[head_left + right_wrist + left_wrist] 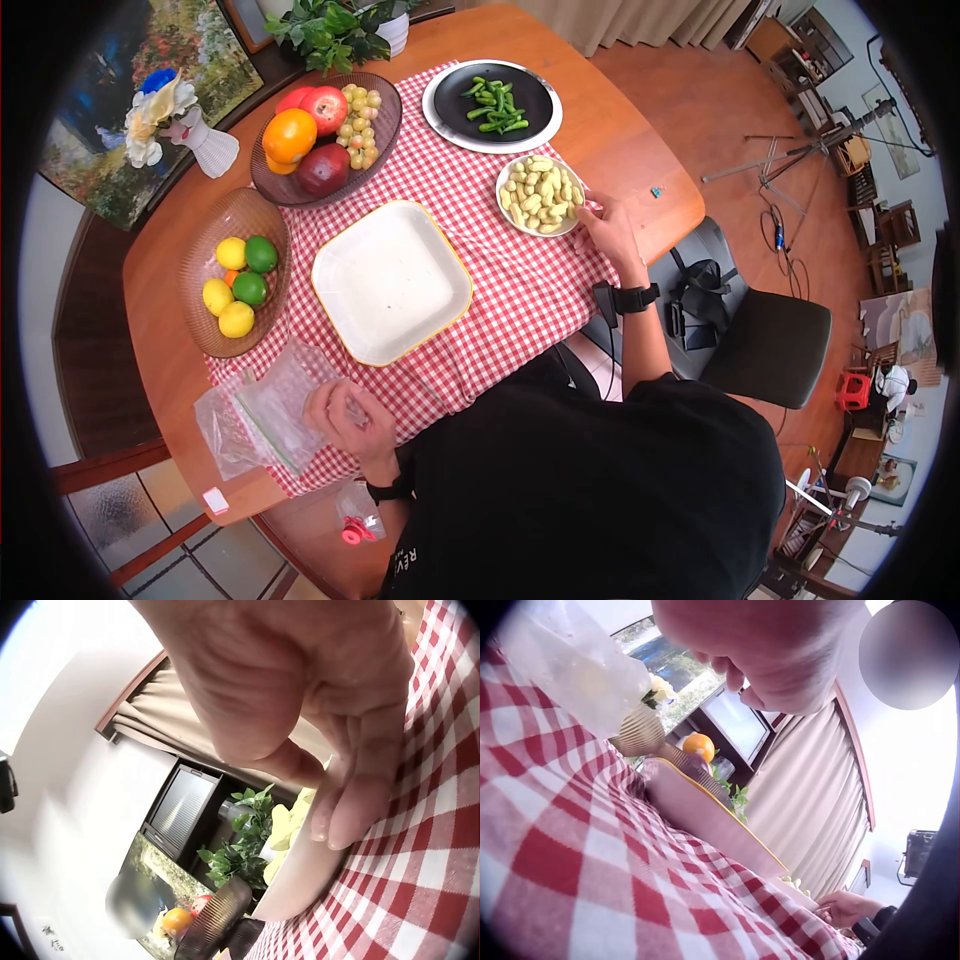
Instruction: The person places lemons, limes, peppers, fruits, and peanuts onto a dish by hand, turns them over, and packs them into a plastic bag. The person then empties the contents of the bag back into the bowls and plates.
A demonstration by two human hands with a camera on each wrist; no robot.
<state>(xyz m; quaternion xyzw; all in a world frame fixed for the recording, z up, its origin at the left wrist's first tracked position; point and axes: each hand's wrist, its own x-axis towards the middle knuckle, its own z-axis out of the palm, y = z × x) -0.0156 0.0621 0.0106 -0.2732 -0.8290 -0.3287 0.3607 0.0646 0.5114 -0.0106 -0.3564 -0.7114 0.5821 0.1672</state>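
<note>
Plastic bag (265,410), clear and crumpled, lies at the near left of the white dish (392,270); the left hand (356,420), fingers curled, overlaps that bag's edge, and whether its grip holds anything cannot be told. Right of the dish, a white bowl (296,885) of peanuts (545,190) sits on the checked cloth (520,290), its rim pinched by the right hand (611,230).

Gap btwn wht tray (395,283) & peanut bowl (507,217) passable; fruit bowl (391,120) blocks tray's far side.
</note>
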